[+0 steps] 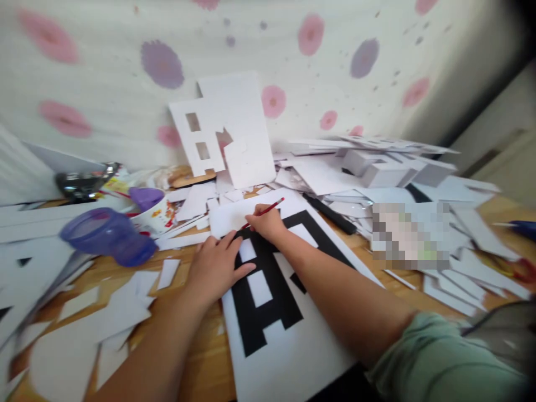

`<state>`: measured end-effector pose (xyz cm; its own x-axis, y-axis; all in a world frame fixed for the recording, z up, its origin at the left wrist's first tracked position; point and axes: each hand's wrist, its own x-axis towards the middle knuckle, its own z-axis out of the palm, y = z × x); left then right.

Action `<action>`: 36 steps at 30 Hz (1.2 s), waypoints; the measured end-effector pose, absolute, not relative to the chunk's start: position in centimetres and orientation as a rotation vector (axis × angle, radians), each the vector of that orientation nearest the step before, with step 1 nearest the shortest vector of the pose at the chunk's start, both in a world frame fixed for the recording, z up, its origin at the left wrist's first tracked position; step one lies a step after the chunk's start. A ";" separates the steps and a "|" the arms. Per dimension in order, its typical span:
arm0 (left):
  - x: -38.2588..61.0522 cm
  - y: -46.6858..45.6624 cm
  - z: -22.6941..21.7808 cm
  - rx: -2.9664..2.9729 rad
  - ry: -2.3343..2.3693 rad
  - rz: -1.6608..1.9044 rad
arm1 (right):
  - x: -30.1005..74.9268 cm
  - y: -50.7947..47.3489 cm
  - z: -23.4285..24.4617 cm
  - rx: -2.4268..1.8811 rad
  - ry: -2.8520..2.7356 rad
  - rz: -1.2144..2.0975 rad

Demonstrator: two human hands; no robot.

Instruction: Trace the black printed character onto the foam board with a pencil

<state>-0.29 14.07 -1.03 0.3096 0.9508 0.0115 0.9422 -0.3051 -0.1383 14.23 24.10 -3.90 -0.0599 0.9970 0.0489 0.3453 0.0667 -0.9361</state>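
Observation:
A white board [288, 357] lies in front of me with a black cut-out shape [268, 301] with window openings laid on it. My left hand [215, 265] rests flat on the black shape's left edge, fingers stretched out. My right hand [266, 223] is closed on a red pencil [268, 209], its tip at the upper edge of the black shape.
White board offcuts [377, 167] lie heaped across the wooden table [205, 357]. A white cut-out house wall [224, 131] leans against the flowered wall. A purple cup [106, 234] lies on its side at left. A black marker [329, 215] lies to the right.

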 end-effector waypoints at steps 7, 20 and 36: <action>-0.3 13.7 -0.9 -2.445 -1.822 0.123 | 14.3 24.0 -4.3 -1.372 -1.491 1.058; -0.5 14.0 -1.6 -2.448 -1.874 0.098 | 15.4 24.9 -4.5 -1.403 -1.423 1.074; -1.1 14.2 -1.2 -2.501 -1.905 0.101 | 17.2 25.5 -3.2 -1.394 -1.199 1.110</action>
<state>-1.09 14.24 -1.21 0.2644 0.9629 -0.0533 0.9631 -0.2665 -0.0364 17.22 25.54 -3.25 0.1053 0.9932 -0.0507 0.1269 -0.0640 -0.9898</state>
